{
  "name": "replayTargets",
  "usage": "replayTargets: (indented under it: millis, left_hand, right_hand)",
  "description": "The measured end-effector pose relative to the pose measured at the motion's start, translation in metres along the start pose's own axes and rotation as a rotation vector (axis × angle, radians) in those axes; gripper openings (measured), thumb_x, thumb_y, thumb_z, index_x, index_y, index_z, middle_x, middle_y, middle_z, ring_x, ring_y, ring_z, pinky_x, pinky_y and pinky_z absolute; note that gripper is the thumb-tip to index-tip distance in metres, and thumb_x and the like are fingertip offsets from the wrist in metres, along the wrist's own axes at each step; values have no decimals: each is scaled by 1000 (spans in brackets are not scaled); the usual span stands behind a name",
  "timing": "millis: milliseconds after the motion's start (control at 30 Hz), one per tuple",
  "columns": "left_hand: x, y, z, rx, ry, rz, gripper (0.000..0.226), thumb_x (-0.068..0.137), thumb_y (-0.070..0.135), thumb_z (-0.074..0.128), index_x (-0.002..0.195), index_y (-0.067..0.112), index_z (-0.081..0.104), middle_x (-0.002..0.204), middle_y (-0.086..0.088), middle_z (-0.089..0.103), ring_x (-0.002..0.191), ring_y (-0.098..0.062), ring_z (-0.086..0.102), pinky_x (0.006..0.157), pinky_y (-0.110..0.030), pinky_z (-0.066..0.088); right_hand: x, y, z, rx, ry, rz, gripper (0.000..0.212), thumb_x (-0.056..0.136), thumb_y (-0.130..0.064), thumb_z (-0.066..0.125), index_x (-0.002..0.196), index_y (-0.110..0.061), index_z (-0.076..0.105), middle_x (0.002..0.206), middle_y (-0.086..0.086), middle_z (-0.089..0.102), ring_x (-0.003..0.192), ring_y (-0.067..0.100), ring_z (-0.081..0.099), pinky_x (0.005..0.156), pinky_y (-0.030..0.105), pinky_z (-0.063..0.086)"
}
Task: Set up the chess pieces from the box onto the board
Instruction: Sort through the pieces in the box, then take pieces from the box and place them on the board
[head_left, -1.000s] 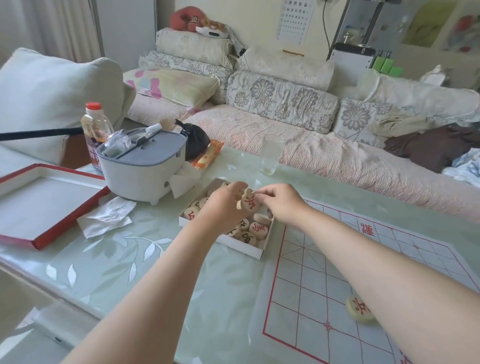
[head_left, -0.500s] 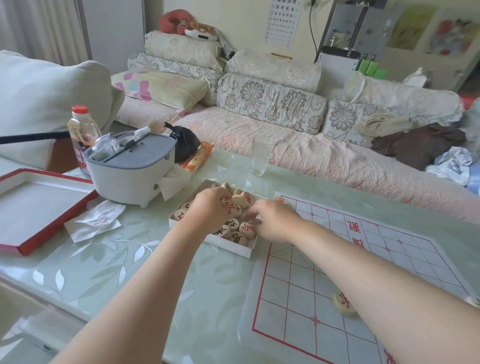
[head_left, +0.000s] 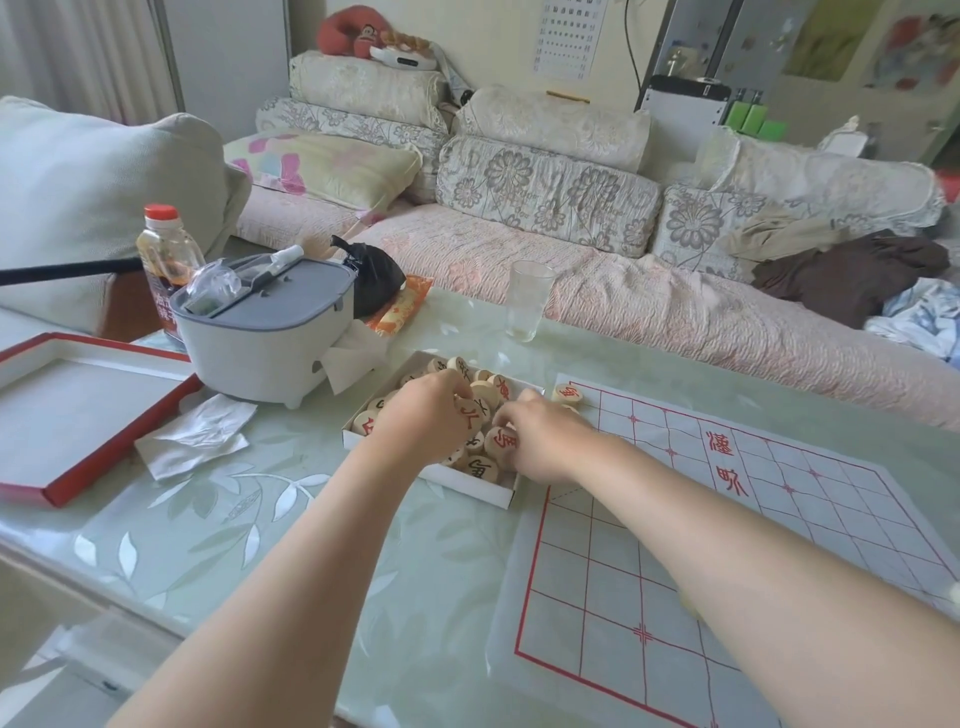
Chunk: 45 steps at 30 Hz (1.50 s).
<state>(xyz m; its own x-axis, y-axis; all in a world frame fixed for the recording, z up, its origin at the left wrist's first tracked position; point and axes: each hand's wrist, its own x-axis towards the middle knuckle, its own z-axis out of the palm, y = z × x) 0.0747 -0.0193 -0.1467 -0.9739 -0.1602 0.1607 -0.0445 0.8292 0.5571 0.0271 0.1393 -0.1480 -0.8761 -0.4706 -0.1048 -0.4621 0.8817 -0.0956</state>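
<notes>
Chess pieces (head_left: 481, 467) in box (head_left: 467, 487) beneath fingers (head_left: 511, 413) of left hand (head_left: 423, 415), right hand (head_left: 548, 439).

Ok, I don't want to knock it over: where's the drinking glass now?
In the head view, the glass stands at the far edge of the table, beyond the box of pieces and right of the black bag.

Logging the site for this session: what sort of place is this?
Most likely a home living room: a long cushioned sofa runs behind the glass-topped table, a plush toy sits on stacked cushions, and clothes lie on the seat.
</notes>
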Motion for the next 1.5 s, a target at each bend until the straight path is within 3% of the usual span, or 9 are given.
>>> replayTargets:
  millis: [167,400,533,733,867,1133,1333,1400,1500]
  left_hand:
    - [-1,17,3,-46,15,34,31,90,22,48,121,25,54,106,-3,65,88,-25,60,68,-34,53]
    - [-1,45,23,-139,-107,70,26,89,21,53,113,28,61,105,2,62,75,-12,56,51,-19,41]
    - [5,51,38,-110,-131,46,26,84,23,58,108,33,60,111,2,60,93,-14,55,65,-22,44]
    - [7,49,39,-85,-156,49,24,85,24,59,109,27,59,106,0,61,81,-13,55,53,-19,37]
    - [2,47,37,-71,-146,62,24,87,23,57,110,28,60,111,-2,58,84,-14,55,57,-22,40]
    - [-28,42,20,-172,-97,97,22,87,19,58,109,20,62,98,3,61,76,-10,54,57,-18,43]
    - [-50,45,12,-319,-114,61,16,84,19,66,99,25,63,88,8,60,66,-3,52,48,-11,39]
    - [-56,49,11,-455,-144,24,17,83,13,68,98,18,65,77,8,60,61,-8,53,48,-15,45]
    - [-60,52,11,-632,-183,-36,23,77,8,75,95,14,64,69,4,60,65,-15,60,73,-39,58]
  right_hand:
    - [-10,29,-13,286,157,0,44,89,-50,64,125,-27,58,125,0,52,113,20,55,96,35,45]
    - [-41,85,-25,338,290,206,53,82,-44,74,125,-27,49,119,-7,57,105,18,55,85,32,43]
    - [-52,106,-20,347,270,273,34,81,-44,73,106,-30,54,109,-8,62,94,15,58,77,31,46]
    - [-74,75,-7,505,168,124,26,81,-52,72,95,-31,64,102,-16,65,91,0,60,76,19,45]
    - [-108,45,6,505,109,11,22,79,-49,75,91,-34,64,96,-22,66,69,-15,53,60,6,34]
    - [-141,22,17,406,14,-70,30,68,-40,83,90,-40,63,78,-29,52,69,-17,48,58,10,32]
    - [-143,15,21,354,-26,-72,25,71,-55,73,89,-38,67,100,-22,60,87,-3,55,77,21,46]
    - [-141,16,17,445,52,-46,18,78,-50,70,88,-35,67,96,-20,62,74,-8,53,69,19,41]
    - [-132,22,14,518,310,-24,11,84,-29,69,91,-32,61,99,-15,61,83,-5,54,76,23,43]
